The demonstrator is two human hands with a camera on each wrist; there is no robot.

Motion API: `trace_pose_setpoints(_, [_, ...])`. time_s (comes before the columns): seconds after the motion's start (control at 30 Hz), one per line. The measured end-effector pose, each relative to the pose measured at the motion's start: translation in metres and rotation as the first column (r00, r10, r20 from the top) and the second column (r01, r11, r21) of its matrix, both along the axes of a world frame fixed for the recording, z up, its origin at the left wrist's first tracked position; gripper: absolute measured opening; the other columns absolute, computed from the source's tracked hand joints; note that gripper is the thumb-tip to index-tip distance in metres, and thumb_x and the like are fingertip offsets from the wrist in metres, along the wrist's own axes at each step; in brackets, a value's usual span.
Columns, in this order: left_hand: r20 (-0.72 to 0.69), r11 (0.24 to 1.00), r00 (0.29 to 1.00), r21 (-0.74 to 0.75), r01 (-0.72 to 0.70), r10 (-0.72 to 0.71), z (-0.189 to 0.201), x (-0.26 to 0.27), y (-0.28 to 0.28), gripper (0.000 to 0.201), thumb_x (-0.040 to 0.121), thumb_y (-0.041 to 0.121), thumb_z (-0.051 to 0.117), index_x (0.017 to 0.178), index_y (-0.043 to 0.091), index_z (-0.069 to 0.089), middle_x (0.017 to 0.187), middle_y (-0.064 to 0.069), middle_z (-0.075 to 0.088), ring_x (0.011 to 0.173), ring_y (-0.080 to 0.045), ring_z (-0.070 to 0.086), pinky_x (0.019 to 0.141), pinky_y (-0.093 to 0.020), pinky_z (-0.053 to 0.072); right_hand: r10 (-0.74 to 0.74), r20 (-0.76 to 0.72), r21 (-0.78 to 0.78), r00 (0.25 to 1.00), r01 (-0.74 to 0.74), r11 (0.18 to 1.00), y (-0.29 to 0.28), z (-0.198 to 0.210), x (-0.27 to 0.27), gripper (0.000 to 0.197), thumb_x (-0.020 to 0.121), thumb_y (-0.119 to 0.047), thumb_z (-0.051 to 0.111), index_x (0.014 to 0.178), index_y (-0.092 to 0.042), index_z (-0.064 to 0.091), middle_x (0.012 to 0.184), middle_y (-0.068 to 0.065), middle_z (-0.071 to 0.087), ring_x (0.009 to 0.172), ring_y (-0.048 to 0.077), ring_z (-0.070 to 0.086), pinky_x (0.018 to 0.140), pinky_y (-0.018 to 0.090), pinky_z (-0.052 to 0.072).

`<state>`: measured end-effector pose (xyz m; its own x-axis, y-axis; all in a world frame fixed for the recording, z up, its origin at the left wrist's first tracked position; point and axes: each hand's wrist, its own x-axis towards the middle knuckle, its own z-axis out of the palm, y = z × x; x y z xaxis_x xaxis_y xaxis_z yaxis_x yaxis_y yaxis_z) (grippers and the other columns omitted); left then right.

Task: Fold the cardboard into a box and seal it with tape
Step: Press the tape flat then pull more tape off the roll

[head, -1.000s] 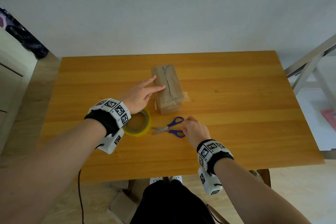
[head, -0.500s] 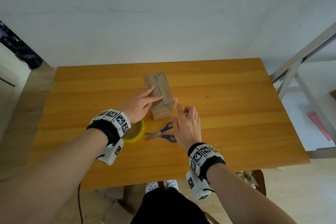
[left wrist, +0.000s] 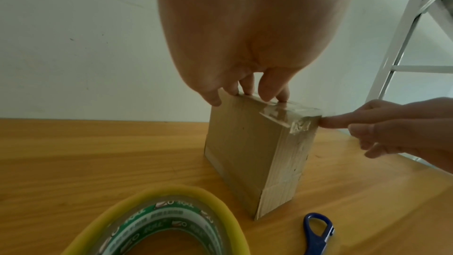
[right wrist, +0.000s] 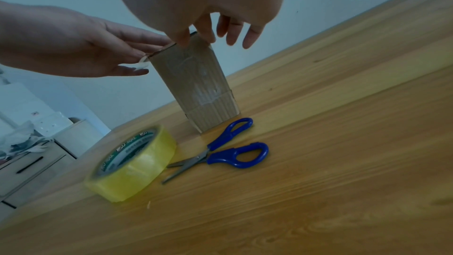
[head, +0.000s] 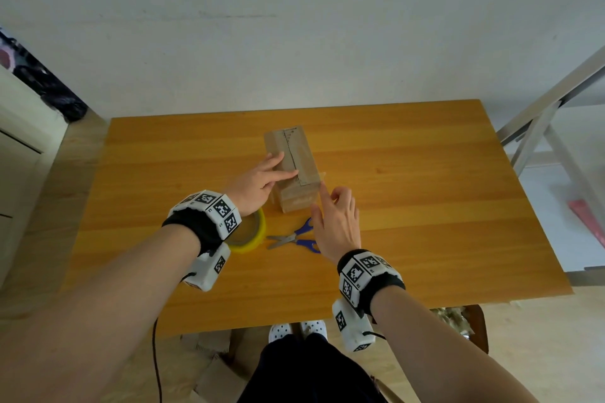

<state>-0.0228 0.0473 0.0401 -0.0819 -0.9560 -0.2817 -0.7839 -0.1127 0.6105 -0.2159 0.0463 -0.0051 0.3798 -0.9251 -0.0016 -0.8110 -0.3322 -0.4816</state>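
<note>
A small brown cardboard box (head: 299, 157) stands folded on the wooden table (head: 425, 206), with clear tape (left wrist: 300, 121) over its near top corner. My left hand (head: 258, 181) rests with straight fingers (left wrist: 269, 92) on the box top, seen too in the right wrist view as the left hand (right wrist: 73, 46). My right hand (head: 339, 219) is open beside the box, and its index fingertip (left wrist: 328, 123) presses the tape end against the near right edge. The yellow tape roll (head: 250, 237) and the blue-handled scissors (head: 296, 237) lie just in front of the box.
A white metal frame (head: 540, 127) stands off the table's right side. A white cabinet (head: 19, 154) is at the left. Cardboard scraps (head: 212, 376) lie on the floor under the near table edge. The tape roll (right wrist: 132, 166) and scissors (right wrist: 228, 150) sit close below both wrists.
My right hand has left the scissors on the table and moved up to the box's near right corner. The left hand has stayed on the box top.
</note>
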Motion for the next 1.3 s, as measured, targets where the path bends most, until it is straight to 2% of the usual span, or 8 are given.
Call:
trace_pose_setpoints(0.1, [-0.026, 1.000, 1.000, 0.022, -0.007, 0.008, 0.001, 0.001, 0.001, 0.054, 0.096, -0.002, 0.032, 0.136, 0.033, 0.040, 0.156, 0.008, 0.009, 0.144, -0.010, 0.002, 0.114, -0.025, 0.009, 0.017, -0.020, 0.012, 1.000, -0.017, 1.000, -0.002, -0.002, -0.002, 0.045, 0.093, -0.018, 0.043, 0.137, -0.011, 0.040, 0.110, 0.011, 0.041, 0.099, 0.027, 0.043, 0.085, 0.039, 0.042])
trace_pose_setpoints(0.2, [-0.045, 0.999, 0.998, -0.025, -0.046, 0.045, 0.005, 0.005, 0.002, 0.063, 0.092, -0.008, 0.033, 0.141, 0.031, 0.032, 0.156, 0.010, 0.008, 0.144, -0.009, 0.007, 0.107, -0.019, 0.024, -0.051, 0.067, -0.076, 0.996, 0.057, 0.996, -0.004, 0.001, -0.007, 0.036, 0.091, -0.013, 0.046, 0.126, -0.005, 0.054, 0.103, 0.014, 0.048, 0.091, 0.030, 0.050, 0.079, 0.043, 0.046])
trace_pose_setpoints(0.4, [-0.023, 0.989, 0.989, -0.043, -0.144, 0.143, 0.005, 0.016, 0.007, 0.065, 0.089, -0.012, 0.034, 0.131, 0.036, 0.046, 0.156, 0.006, 0.015, 0.145, -0.014, 0.006, 0.114, -0.028, 0.013, 0.026, 0.143, -0.364, 0.989, 0.028, 0.931, -0.018, 0.029, 0.012, 0.023, 0.090, -0.025, 0.051, 0.104, -0.018, 0.069, 0.094, 0.009, 0.055, 0.077, 0.024, 0.051, 0.066, 0.030, 0.035])
trace_pose_setpoints(0.57, [-0.029, 0.985, 0.986, -0.042, -0.166, 0.165, 0.001, 0.022, 0.003, 0.060, 0.090, -0.010, 0.033, 0.126, 0.034, 0.052, 0.154, 0.005, 0.020, 0.145, -0.016, 0.009, 0.113, -0.027, 0.010, 0.130, 0.078, -0.307, 0.988, -0.100, 0.947, -0.026, 0.033, 0.040, 0.017, 0.082, -0.032, 0.065, 0.094, -0.021, 0.070, 0.100, 0.010, 0.055, 0.083, 0.027, 0.051, 0.069, 0.033, 0.036])
trace_pose_setpoints(0.73, [-0.103, 0.984, 0.980, -0.043, -0.173, 0.168, -0.012, 0.025, 0.008, 0.065, 0.088, -0.014, 0.032, 0.125, 0.036, 0.050, 0.154, 0.003, 0.021, 0.145, -0.017, 0.008, 0.113, -0.026, 0.009, 0.169, 0.028, -0.291, 0.985, -0.154, 0.944, -0.023, 0.027, 0.044, 0.034, 0.080, -0.044, 0.048, 0.093, -0.021, 0.070, 0.096, 0.011, 0.054, 0.080, 0.030, 0.052, 0.067, 0.036, 0.040])
trace_pose_setpoints(0.97, [-0.142, 0.984, 0.975, -0.030, -0.176, 0.170, -0.020, 0.027, 0.007, 0.065, 0.088, -0.014, 0.032, 0.127, 0.034, 0.052, 0.155, 0.004, 0.019, 0.144, -0.015, 0.008, 0.112, -0.024, 0.005, 0.150, 0.005, -0.275, 0.989, -0.142, 0.951, -0.023, 0.018, 0.047, 0.032, 0.077, -0.045, 0.058, 0.090, -0.018, 0.068, 0.095, 0.009, 0.053, 0.081, 0.028, 0.052, 0.069, 0.036, 0.041])
trace_pose_setpoints(1.13, [-0.169, 0.985, 0.972, -0.026, -0.172, 0.165, -0.024, 0.027, 0.009, 0.066, 0.089, -0.014, 0.032, 0.128, 0.038, 0.049, 0.154, 0.005, 0.021, 0.144, -0.016, 0.010, 0.112, -0.025, 0.008, 0.147, 0.031, -0.321, 0.989, -0.129, 0.938, -0.024, 0.020, 0.048, 0.027, 0.082, -0.041, 0.055, 0.086, -0.017, 0.068, 0.093, 0.010, 0.055, 0.077, 0.028, 0.052, 0.066, 0.034, 0.037])
trace_pose_setpoints(1.3, [-0.188, 0.982, 0.965, -0.004, -0.187, 0.183, -0.023, 0.021, 0.012, 0.064, 0.091, -0.011, 0.030, 0.131, 0.036, 0.046, 0.154, 0.006, 0.022, 0.144, -0.017, 0.011, 0.114, -0.027, 0.011, 0.139, -0.033, -0.357, 0.990, -0.141, 0.923, -0.023, 0.018, 0.053, 0.023, 0.071, -0.026, 0.078, 0.084, -0.012, 0.066, 0.089, 0.011, 0.056, 0.074, 0.028, 0.054, 0.064, 0.031, 0.037])
